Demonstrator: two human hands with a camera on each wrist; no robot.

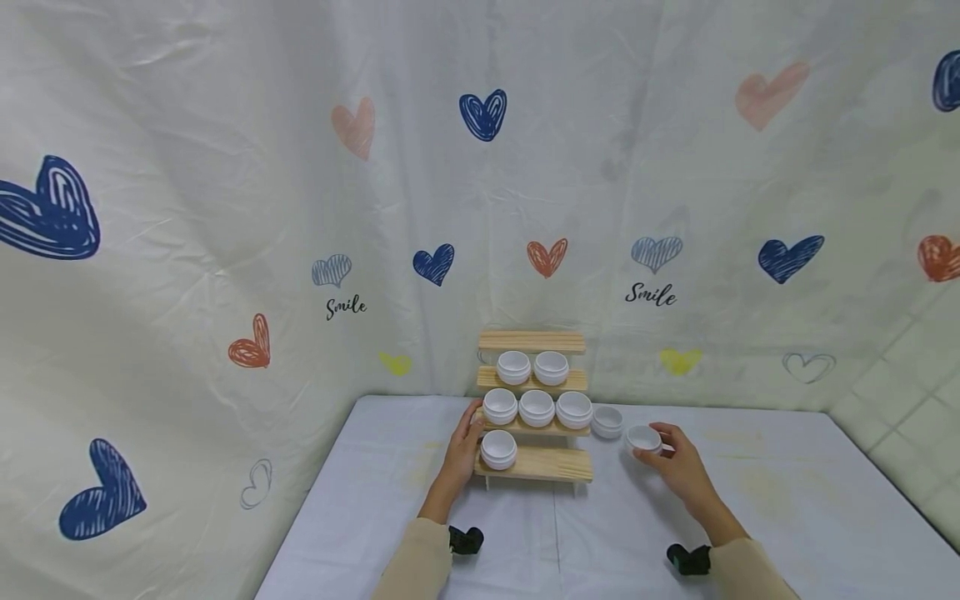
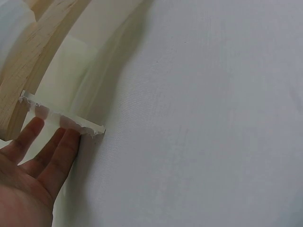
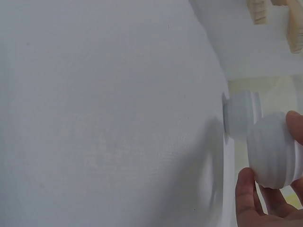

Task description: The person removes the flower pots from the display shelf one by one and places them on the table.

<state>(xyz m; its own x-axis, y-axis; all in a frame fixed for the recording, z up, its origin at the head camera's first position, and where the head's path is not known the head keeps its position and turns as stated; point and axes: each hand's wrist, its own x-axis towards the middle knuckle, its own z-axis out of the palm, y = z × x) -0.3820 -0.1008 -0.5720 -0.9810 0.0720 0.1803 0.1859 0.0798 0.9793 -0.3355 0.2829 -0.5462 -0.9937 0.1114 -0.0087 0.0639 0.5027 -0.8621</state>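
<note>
Right hand (image 1: pixel 678 467) holds a small white bowl (image 1: pixel 643 438) just above the worktop (image 1: pixel 787 508), toward the back edge and right of centre; thumb and fingers (image 3: pixel 247 189) curl round its side, as the right wrist view shows. A second loose bowl (image 1: pixel 607 422) sits on the worktop just beside the held one, against the right end of the stepped wooden rack (image 1: pixel 534 467). Left hand (image 1: pixel 461 450) rests at the rack's left end with fingers (image 2: pixel 59 149) nearly straight, tips at the rack's foot by a strip of torn tape (image 2: pixel 61 118); it grips nothing. The rack stands at the middle of the back edge: two bowls on an upper step, three on the step below, one at the left of the lowest step, with bare wood to that bowl's right. Judgement: the step in hand looks like carrying the held bowl to that bare stretch. Doing it well calls for lifting clear of the loose bowl first, coming in over the front lip, setting the base flat beside the lone bowl without nudging it, and keeping the left hand steadying the frame.
</note>
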